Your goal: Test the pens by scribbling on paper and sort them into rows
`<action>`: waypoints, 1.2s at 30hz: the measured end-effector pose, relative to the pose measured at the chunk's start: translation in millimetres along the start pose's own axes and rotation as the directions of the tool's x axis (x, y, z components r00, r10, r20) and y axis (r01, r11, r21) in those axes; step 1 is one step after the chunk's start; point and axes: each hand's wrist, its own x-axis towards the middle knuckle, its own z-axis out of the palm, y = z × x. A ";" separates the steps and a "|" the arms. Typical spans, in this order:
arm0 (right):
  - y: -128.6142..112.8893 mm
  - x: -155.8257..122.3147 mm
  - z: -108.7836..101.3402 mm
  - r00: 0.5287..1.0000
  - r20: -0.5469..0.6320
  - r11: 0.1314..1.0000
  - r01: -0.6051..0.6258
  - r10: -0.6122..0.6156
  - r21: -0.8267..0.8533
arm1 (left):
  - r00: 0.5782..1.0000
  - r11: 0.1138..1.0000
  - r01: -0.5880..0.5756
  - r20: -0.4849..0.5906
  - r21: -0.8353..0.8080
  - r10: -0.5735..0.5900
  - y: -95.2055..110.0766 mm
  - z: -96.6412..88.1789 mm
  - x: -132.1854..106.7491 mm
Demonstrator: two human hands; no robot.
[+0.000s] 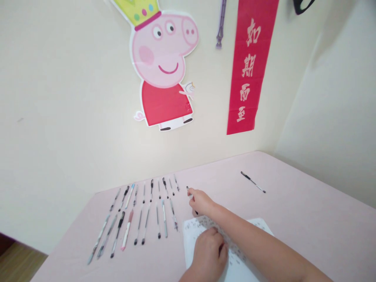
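My right hand reaches across over the top of a white sheet with small dark marks, closed around a pen. Only the pen's dark ends show past the fingers. On the sheet rests my left hand, its fingers curled in; whether anything is inside them is hidden. Left of my right hand, several pens lie in two rows, among them a clear pen, a black-capped pen and a pink and white pen.
A lone black pen lies further right on the pale pink table. The table meets a wall bearing a cartoon pig cutout, a red banner and a purple strap.
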 end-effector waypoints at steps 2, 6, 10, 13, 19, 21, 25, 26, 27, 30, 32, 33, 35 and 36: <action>-12.2 2.4 10.1 0.999 0.027 1.000 0.023 -0.023 0.007 | 0.999 0.998 -0.032 -0.003 -0.059 0.032 0.3 0.2 0.6; -26.9 4.8 21.9 0.996 0.070 0.999 0.047 -0.047 0.000 | 0.997 0.983 -0.063 -0.063 -0.171 0.053 0.8 0.1 0.8; -31.2 5.8 25.6 0.993 0.102 0.998 0.059 -0.057 -0.024 | 0.996 0.975 -0.057 -0.086 -0.215 0.039 0.8 -1.3 0.6; -32.2 5.6 27.5 0.990 0.126 0.996 0.071 -0.065 -0.045 | 0.995 0.972 -0.062 -0.096 -0.228 0.041 0.9 -1.7 0.4; -40.5 3.1 28.4 0.985 0.157 0.993 0.088 -0.075 -0.079 | 0.992 0.968 -0.065 -0.117 -0.241 0.038 0.7 -1.6 0.4; -44.1 1.7 26.6 0.983 0.164 0.992 0.098 -0.083 -0.085 | 0.991 0.965 -0.074 -0.129 -0.253 0.043 0.1 -1.2 0.7; -47.9 -0.6 23.5 0.981 0.172 0.989 0.110 -0.093 -0.094 | 0.988 0.960 -0.090 -0.144 -0.267 0.052 -1.1 -0.1 1.2; -48.0 -0.7 23.5 0.981 0.172 0.989 0.112 -0.095 -0.094 | 0.988 0.959 -0.093 -0.142 -0.269 0.056 -1.1 -0.2 1.2; -47.8 -0.6 23.7 0.981 0.171 0.989 0.113 -0.096 -0.094 | 0.989 0.958 -0.093 -0.138 -0.271 0.057 -0.9 -0.5 1.2; -46.1 -0.2 25.0 0.982 0.157 0.990 0.115 -0.101 -0.083 | 0.991 0.961 -0.079 -0.122 -0.265 0.048 0.6 -2.6 1.1; -43.7 -0.5 24.9 0.985 0.135 0.991 0.115 -0.106 -0.068 | 0.995 0.967 -0.060 -0.098 -0.248 0.036 1.6 -3.9 1.2; -41.9 -1.1 24.2 0.987 0.122 0.992 0.114 -0.107 -0.059 | 0.996 0.971 -0.053 -0.084 -0.234 0.034 1.8 -4.1 1.2; -36.1 -2.9 20.6 0.991 0.090 0.994 0.105 -0.101 -0.044 | 0.998 0.980 -0.045 -0.044 -0.195 0.037 1.5 -3.9 1.3; -31.6 -4.0 17.6 0.994 0.069 0.995 0.092 -0.090 -0.036 | 0.999 0.985 -0.038 -0.021 -0.168 0.035 1.1 -3.3 1.2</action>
